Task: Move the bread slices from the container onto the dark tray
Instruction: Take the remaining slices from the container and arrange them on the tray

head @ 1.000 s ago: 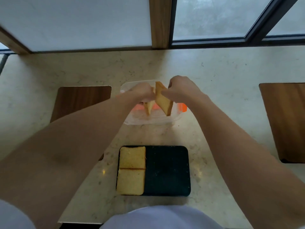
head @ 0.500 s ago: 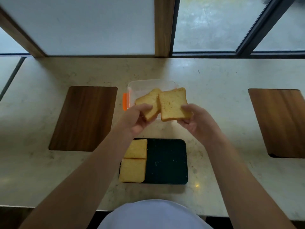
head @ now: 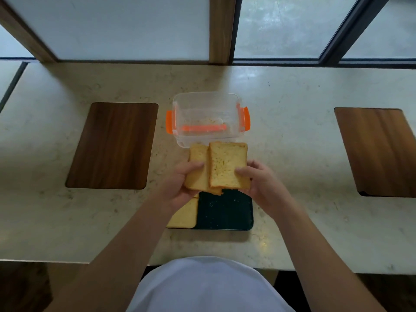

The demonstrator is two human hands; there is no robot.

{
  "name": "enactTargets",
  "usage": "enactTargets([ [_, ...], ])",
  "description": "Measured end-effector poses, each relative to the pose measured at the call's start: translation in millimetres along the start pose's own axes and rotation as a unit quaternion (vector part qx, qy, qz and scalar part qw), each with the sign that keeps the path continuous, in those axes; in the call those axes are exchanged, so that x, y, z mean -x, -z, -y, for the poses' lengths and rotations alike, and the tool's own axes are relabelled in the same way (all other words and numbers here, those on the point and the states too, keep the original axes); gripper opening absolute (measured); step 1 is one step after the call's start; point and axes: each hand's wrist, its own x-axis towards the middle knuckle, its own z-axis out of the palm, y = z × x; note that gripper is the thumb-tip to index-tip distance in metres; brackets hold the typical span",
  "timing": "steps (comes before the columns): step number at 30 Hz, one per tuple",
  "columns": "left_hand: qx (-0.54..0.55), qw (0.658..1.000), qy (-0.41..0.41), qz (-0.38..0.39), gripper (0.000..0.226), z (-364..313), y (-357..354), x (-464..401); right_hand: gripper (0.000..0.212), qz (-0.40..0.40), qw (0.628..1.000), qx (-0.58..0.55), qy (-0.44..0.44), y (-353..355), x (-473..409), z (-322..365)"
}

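Two bread slices are held above the far edge of the dark tray [head: 225, 212], between it and the clear container [head: 208, 118]. Both are pale golden with a browner crust; the right slice [head: 227, 165] lies over the right edge of the left slice [head: 198, 170], and both are tipped with their far ends toward the container. The left hand [head: 180, 185] has its grip closed on the left slice, thumb on the top face and palm beneath. The right hand [head: 258, 183] has its grip closed on the right slice, thumb on the near right corner and fingers under it. Both forearms reach in from the near side, converging over the tray. More bread [head: 184, 215] lies flat on the left part of the tray, partly hidden by the left hand. The container, with orange clips at its left and right ends, stands on the table [head: 292, 154] just beyond the slices and holds no bread, only crumbs.
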Motion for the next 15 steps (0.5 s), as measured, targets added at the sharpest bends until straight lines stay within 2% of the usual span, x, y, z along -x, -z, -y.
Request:
enactTargets([
  [5, -0.035, 0.999, 0.010, -0.036, 0.036, 17, 16, 3, 0.045, -0.001, 0.998, 0.032, -0.051, 9, 6, -29],
  [8, -0.029, 0.997, 0.033, -0.064, 0.034, 33, 28, -2, 0.037, -0.030, 0.996, -0.019, -0.077, 15, 8, -52],
  [11, -0.019, 0.989, 0.061, -0.136, 0.035, 46, 40, -7, 0.032, -0.109, 0.975, -0.103, -0.166, 22, 8, -81],
  [15, -0.023, 0.976, 0.061, -0.208, 0.043, 57, 59, -11, 0.047, -0.213, 0.937, -0.182, -0.211, 34, 0, -116],
])
